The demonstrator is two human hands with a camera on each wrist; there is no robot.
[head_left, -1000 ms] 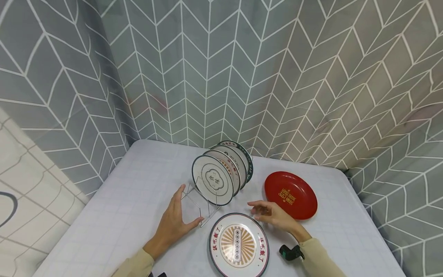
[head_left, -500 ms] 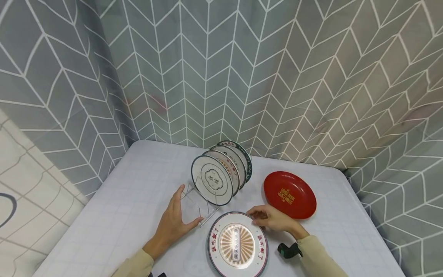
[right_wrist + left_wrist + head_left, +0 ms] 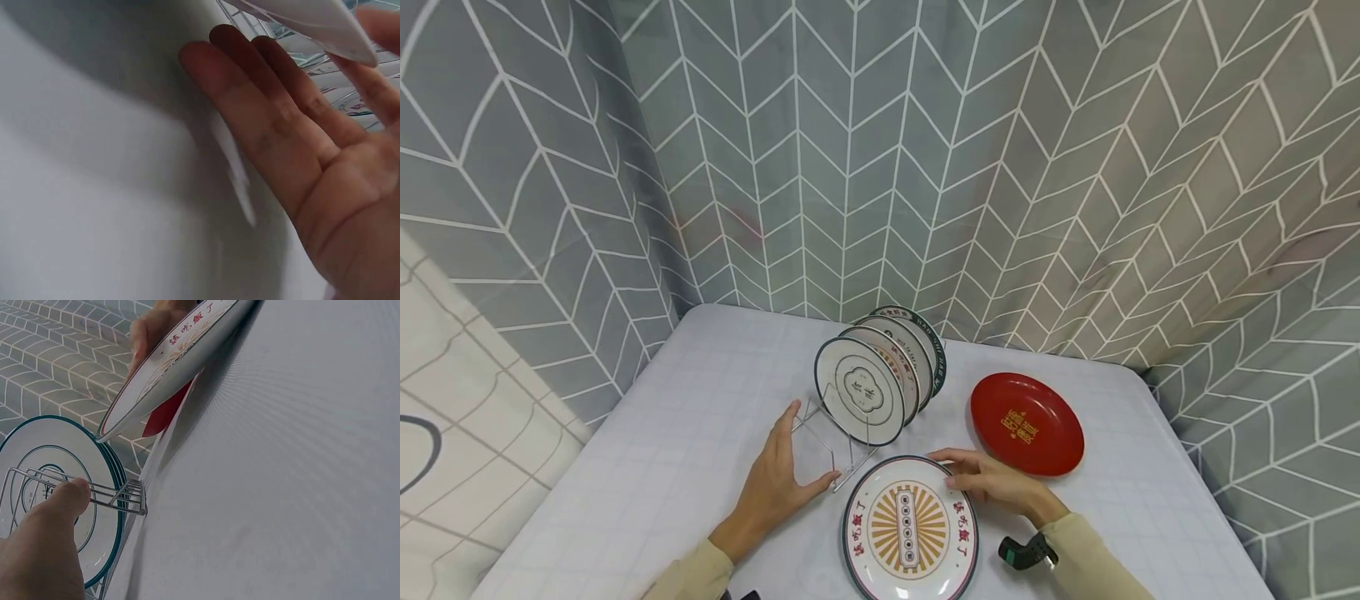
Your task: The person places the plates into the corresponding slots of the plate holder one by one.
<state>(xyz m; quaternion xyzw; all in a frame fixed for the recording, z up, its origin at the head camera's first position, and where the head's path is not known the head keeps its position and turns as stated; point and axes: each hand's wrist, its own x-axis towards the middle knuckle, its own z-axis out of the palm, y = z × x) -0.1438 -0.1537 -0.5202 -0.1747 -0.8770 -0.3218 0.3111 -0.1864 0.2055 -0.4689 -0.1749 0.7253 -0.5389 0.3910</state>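
Note:
My left hand [image 3: 775,475] holds the near end of a silver wire plate rack [image 3: 855,469], its thumb on one side rail and fingers at the other. Behind it, several dark-rimmed white plates [image 3: 844,390] stand on edge in the rack. To the right, my right hand [image 3: 996,483] pinches the upper right rim of a white plate [image 3: 910,529] with an orange sunburst and red characters. The thumb lies over that rim. In the right wrist view the fingers [image 3: 269,131] reach beneath the plate, and its edge is raised above the cloth.
A red oval dish [image 3: 1052,433] with gold characters lies beyond my right hand. A white cloth covers the table [image 3: 722,375]. Grey patterned curtain [image 3: 880,167] hangs behind and at both sides. A dark wrist device [image 3: 1026,552] sits by my right sleeve.
My right hand has moved left onto the sunburst plate and taken its rim, and the plate has shifted slightly left. My left hand has stayed on the rack.

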